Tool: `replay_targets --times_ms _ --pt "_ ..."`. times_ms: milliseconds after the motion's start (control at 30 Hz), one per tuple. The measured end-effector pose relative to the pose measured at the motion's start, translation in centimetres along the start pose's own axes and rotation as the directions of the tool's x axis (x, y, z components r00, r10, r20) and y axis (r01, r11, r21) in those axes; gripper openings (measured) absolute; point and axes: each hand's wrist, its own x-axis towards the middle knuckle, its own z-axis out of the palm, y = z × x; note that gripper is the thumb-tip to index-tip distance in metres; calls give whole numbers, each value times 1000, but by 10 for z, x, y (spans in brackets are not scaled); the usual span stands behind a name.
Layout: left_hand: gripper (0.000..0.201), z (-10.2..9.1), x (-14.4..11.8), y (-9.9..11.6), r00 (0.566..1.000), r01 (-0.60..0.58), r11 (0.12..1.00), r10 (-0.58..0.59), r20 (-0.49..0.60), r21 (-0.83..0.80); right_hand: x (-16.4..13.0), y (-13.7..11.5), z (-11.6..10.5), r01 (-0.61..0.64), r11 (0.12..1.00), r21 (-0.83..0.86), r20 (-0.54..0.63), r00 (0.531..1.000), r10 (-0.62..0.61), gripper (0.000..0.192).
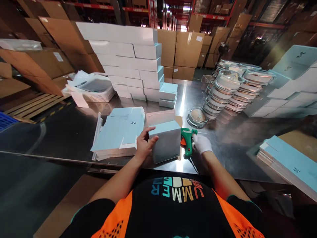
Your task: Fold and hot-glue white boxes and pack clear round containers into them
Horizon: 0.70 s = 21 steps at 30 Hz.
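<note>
In the head view, the left hand [143, 145] has its fingers wrapped on the side of a pale blue box [166, 141] standing folded up at the near edge of the steel bench [61, 132], while the gloved right hand [201, 143] grips the handle of a green glue gun [187, 138] just beside the box's right face. Judging by the layout, many boxes are already finished in the tall white-and-blue stack [133, 62] behind. A pile of flat blanks [119, 132] at the left, more flat blanks [289, 163] at the right and stacked round lidded tins [230, 89] suggest plenty remains.
</note>
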Motion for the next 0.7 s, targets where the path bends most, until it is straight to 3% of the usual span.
replay_targets --times_ms 100,167,300,400,467,533,633,700 --pt "80 -2 2 -4 999 -20 1000 20 34 -1 -1 -21 6 107 994 -33 -16 994 -107 36" --pt "80 -2 3 -8 997 -29 1000 28 73 12 -1 -35 25 237 972 -4 91 968 -235 46" --pt "70 3 7 -14 991 -77 997 78 113 -11 3 -51 51 392 916 86 351 848 -396 58" --pt "59 7 11 -16 981 -186 968 193 24 -166 2 -45 42 473 879 63 377 804 -460 62" --pt "55 5 15 -15 967 -242 942 255 27 -235 -1 -36 31 603 798 17 372 737 -564 60" --pt "44 -2 17 -13 933 -293 932 328 150 -213 -7 -29 24 719 695 -6 390 641 -661 44" --pt "25 -13 18 -7 835 -422 892 452 313 -162 -15 -22 22 814 580 38 432 510 -744 27" --pt "21 -19 17 -3 800 -460 874 485 353 -157 -20 -16 23 820 571 39 428 503 -751 28"
